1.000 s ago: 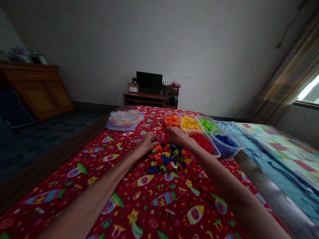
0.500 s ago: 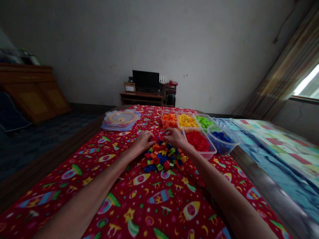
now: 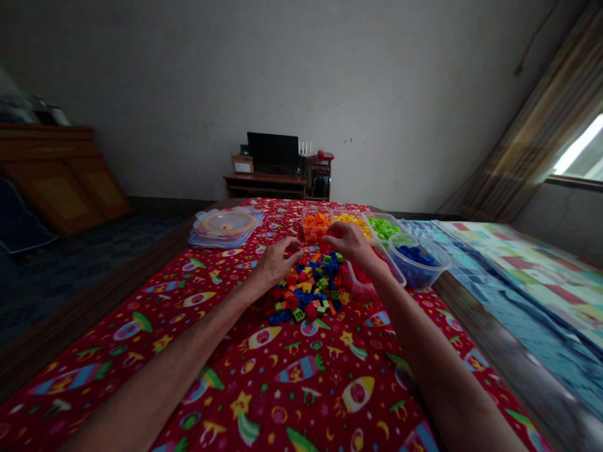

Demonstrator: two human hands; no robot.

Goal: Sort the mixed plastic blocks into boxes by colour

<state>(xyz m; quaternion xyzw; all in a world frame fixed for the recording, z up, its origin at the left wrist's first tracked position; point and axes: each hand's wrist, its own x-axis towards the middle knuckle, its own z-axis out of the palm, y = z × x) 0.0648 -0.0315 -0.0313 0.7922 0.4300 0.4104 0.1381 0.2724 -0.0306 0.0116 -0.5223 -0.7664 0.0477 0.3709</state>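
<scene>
A mixed pile of small toy building bricks (image 3: 308, 289) in blue, red, orange, yellow and green lies on the red patterned tablecloth (image 3: 301, 370). My left hand (image 3: 279, 260) is over the pile's far left edge, thumb and fingers apart with nothing visible between them. Above the pile's far right side, my right hand (image 3: 351, 243) has its thumb and fingers bent together; what they hold, if anything, is too small to make out. Its wrist partly covers a clear tub of red bricks (image 3: 365, 273).
Behind stand tubs of orange bricks (image 3: 316, 225), yellow bricks (image 3: 352, 221) and green bricks (image 3: 382, 227). A round tub of blue bricks (image 3: 417, 260) is at right. Stacked lids (image 3: 226, 226) lie at left. A bed (image 3: 527, 270) adjoins the table's right side.
My right hand has moved up and right, away from my left hand, toward the tubs. My left hand has lifted slightly, its fingers now apart. The view has shifted slightly.
</scene>
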